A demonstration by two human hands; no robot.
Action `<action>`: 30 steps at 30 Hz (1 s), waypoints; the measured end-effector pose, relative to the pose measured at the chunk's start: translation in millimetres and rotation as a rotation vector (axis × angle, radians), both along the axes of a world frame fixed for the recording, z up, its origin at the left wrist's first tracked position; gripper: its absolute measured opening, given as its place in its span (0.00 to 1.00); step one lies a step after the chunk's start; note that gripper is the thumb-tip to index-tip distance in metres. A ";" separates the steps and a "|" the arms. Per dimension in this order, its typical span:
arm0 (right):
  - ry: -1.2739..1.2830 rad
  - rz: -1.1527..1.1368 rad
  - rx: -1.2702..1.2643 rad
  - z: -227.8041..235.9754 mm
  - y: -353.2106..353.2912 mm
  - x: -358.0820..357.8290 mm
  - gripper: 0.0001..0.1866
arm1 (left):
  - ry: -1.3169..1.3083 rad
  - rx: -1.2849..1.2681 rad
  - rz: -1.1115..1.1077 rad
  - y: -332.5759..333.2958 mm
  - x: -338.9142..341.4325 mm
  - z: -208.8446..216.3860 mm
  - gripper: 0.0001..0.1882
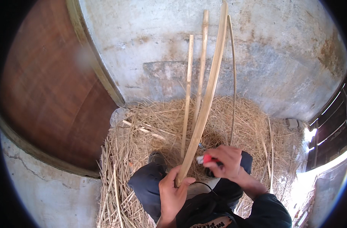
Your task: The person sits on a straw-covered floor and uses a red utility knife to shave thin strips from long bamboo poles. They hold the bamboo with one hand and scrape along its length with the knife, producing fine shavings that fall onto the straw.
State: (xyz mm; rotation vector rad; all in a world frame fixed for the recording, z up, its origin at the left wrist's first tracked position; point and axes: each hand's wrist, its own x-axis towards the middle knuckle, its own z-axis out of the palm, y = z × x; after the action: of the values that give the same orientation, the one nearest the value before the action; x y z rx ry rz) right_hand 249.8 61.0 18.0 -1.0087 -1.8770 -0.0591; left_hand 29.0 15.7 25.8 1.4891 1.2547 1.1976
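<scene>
In left hand, strip; right hand, red tool.

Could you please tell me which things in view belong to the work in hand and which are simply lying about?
In use:
- Long pale strip, in the left hand
- Red tool, in the right hand

Lying about:
- Straw
- Grey block
- Upright poles, unheld, perhaps spare material

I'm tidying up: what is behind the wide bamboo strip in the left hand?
Behind the strip show the pale wall, straw and a pole slanting down. The strip appears to cover the pole's lower end, so its footing cannot be seen.
</scene>
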 end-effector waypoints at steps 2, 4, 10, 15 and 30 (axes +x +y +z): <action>-0.046 0.061 0.033 -3.9 -3.9 -9.9 0.18 | -0.006 0.026 -0.006 2.4 -0.8 2.6 0.20; -0.088 0.096 0.048 -4.9 -7.5 -17.5 0.20 | -0.069 0.029 -0.010 3.6 1.9 4.3 0.20; -0.123 0.102 0.042 -5.6 -10.3 -24.2 0.22 | -0.046 0.041 -0.004 1.0 4.5 7.6 0.21; -0.132 0.062 0.072 -2.8 -11.7 -29.0 0.23 | 0.001 0.071 0.007 1.2 4.6 12.3 0.22; -0.156 -0.023 0.134 8.0 -14.1 -33.9 0.22 | -0.021 0.012 -0.006 -2.3 2.1 8.4 0.14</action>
State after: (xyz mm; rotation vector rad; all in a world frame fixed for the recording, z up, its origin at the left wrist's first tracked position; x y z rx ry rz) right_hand 215.9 46.9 26.0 -0.9563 -1.9740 -0.2808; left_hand 31.1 13.4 34.2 1.4838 1.2309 1.2157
